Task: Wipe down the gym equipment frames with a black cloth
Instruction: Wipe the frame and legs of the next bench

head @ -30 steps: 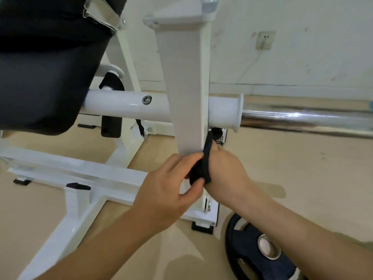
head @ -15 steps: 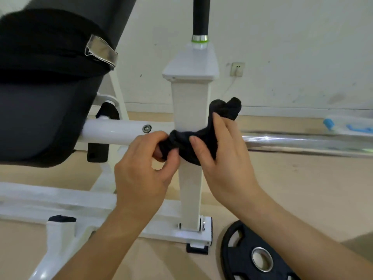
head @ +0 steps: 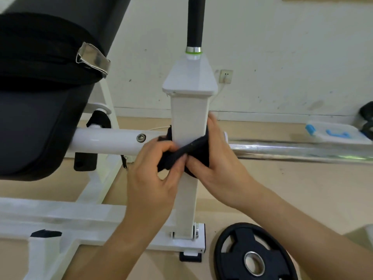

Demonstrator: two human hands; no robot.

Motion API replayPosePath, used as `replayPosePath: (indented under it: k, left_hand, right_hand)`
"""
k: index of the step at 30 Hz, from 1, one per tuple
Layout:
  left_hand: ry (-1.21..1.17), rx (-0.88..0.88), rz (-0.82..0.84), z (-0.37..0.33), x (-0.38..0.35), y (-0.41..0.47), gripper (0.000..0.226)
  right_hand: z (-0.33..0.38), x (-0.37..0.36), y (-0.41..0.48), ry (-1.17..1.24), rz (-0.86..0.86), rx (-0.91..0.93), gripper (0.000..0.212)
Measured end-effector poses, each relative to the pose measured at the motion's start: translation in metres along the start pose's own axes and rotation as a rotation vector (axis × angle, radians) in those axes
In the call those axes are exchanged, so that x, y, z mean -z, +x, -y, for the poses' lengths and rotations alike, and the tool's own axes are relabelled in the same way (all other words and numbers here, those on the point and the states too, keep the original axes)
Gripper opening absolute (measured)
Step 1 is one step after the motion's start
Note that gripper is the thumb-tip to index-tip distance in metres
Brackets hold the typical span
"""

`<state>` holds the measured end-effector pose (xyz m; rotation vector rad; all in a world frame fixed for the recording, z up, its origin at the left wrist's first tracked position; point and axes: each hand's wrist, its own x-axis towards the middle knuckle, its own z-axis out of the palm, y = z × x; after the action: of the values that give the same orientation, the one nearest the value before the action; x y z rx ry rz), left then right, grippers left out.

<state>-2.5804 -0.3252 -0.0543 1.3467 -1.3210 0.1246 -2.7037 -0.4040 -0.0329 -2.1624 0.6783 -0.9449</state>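
The left hand (head: 153, 178) pinches one bunched end of the soft black cloth (head: 171, 158) between thumb and curled fingers, just in front of the post. The right hand (head: 220, 168) cups the other side, its fingers curled round the far right face and its thumb pressing the cloth where it meets the left thumb. Held so, the cloth runs as a band round the white square steel upright (head: 189, 112), at the level where the white round cross tube (head: 109, 142) meets it. I judge the two-handed hold is meant to draw the fabric tight against several faces at once, so that one slide along the post cleans front, sides and corners together. The cloth sits about midway up, with bare painted post above it to the flared cap and below it to the bolted white base frame (head: 60, 215), so this member looks part done at best. To the right of the post a chrome sleeve bar (head: 292, 150) runs out level, and to the left is the black padded bench cushion (head: 40, 128). A black rubber weight plate (head: 252, 257) lies flat on the tan floor (head: 302, 199) just beside the base, close enough to hinder a low wipe.
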Motion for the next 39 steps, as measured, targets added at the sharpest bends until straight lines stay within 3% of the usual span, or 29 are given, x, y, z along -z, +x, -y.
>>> replayPosePath:
  k: [5, 9, 12, 14, 17, 20, 23, 26, 33, 35, 39]
  left_hand:
    - [0.105, -0.066, -0.013, 0.003, -0.005, -0.002, 0.02]
    - [0.082, -0.159, -0.123, -0.011, -0.005, 0.029, 0.018]
    - [0.092, -0.147, -0.116, -0.012, -0.004, 0.038, 0.015]
    - [0.08, -0.106, -0.069, -0.006, -0.005, 0.029, 0.015]
    - [0.056, 0.02, 0.017, 0.01, -0.009, 0.002, 0.015]
    - [-0.007, 0.142, 0.03, 0.013, -0.015, -0.011, 0.014]
    - [-0.025, 0.063, -0.04, 0.003, -0.013, 0.007, 0.011]
    - [-0.054, 0.035, -0.068, -0.007, -0.012, 0.019, 0.012]
    - [0.27, -0.114, 0.109, 0.007, -0.002, 0.002, 0.014]
    - [0.304, -0.171, 0.012, -0.005, 0.002, 0.011, 0.016]
    - [0.271, -0.364, -0.245, -0.047, 0.012, 0.05, 0.015]
  right_hand:
    - [0.003, -0.015, -0.014, 0.183, -0.039, -0.012, 0.053]
    - [0.029, -0.013, 0.008, 0.234, -0.27, 0.129, 0.056]
    - [0.029, -0.018, 0.012, 0.083, -0.354, 0.196, 0.062]
    - [0.013, -0.025, 0.003, 0.02, -0.345, 0.128, 0.066]
    - [-0.006, -0.037, -0.013, 0.148, -0.205, -0.016, 0.067]
    - [-0.008, -0.032, -0.015, 0.227, -0.149, -0.039, 0.064]
    - [0.022, -0.031, 0.001, 0.401, -0.292, -0.003, 0.061]
    - [0.032, -0.045, 0.009, 0.394, -0.504, -0.04, 0.067]
    - [-0.006, -0.079, -0.028, 0.381, -0.594, -0.174, 0.052]
    - [0.007, -0.072, -0.016, 0.391, -0.654, -0.125, 0.05]
    - [0.052, -0.041, 0.024, 0.314, -0.855, 0.205, 0.044]
